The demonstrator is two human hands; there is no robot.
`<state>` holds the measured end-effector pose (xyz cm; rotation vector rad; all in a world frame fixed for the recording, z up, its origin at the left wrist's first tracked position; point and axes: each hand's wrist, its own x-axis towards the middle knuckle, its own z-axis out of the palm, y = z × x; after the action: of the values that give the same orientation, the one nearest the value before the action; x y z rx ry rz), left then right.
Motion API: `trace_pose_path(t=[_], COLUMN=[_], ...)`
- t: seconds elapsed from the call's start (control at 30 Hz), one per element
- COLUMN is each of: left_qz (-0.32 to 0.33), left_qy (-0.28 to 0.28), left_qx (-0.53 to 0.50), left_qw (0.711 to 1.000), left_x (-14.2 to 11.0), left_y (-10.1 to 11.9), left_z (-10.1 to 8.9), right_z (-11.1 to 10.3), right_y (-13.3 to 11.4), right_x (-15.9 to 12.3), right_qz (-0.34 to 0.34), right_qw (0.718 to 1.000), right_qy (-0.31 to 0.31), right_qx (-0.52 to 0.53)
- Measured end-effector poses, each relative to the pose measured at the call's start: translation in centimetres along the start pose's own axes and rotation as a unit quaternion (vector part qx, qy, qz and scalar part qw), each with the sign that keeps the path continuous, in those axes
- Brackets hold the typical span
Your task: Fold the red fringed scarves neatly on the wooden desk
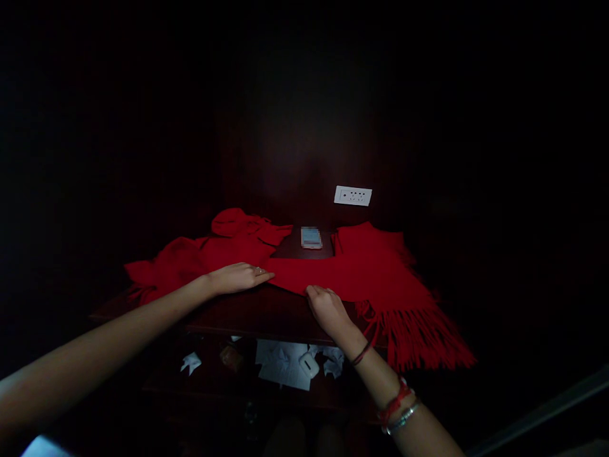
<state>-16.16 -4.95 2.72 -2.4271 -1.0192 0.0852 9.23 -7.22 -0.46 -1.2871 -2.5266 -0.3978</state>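
Observation:
A red scarf (375,273) with long fringe spreads across the dark tabletop (228,314). Its left part lies in loose, bunched folds; the right part is flatter, with fringe hanging over the front edge. My left hand (238,278), wearing a ring, is on the scarf's narrow middle stretch, fingers together and pointing right, the thumb hidden. Further right, my right hand (327,308) has its fingers curled and pinching the scarf's front edge. Between both hands this edge runs nearly straight.
A phone (311,238) with a lit screen lies behind the scarf. A white socket panel (353,195) is on the back wall. Below the tabletop, a shelf holds crumpled paper (191,363), a paper sheet (285,377) and a small white case (309,365). The surroundings are very dark.

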Motion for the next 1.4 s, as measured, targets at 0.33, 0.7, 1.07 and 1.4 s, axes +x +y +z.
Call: trace_pose_path(t=[0.33,0.7,1.07,1.4], left_qz=[0.002,0.028,-0.114,-0.171], left_qy=[-0.01,-0.017,0.045,0.049], left_qx=[0.033,-0.033,-0.111,-0.099], left_qw=[0.999,0.999,0.986,0.979], left_x=[-0.6,-2.5,-2.8,-0.2], left_y=[-0.6,-2.1,-2.4,-2.1], left_z=[1.2,1.5,2.6,2.6], right_z=[-0.2,-0.1,0.0,0.0], right_y=[0.0,0.1,0.2,0.3], right_x=[-0.1,-0.1,-0.1,-0.2], right_qz=[0.011,0.006,0.027,0.054], right_qw=[1.0,1.0,0.999,0.998], right_qy=[-0.026,-0.015,-0.017,0.011], right_qx=[0.007,0.008,0.018,0.005])
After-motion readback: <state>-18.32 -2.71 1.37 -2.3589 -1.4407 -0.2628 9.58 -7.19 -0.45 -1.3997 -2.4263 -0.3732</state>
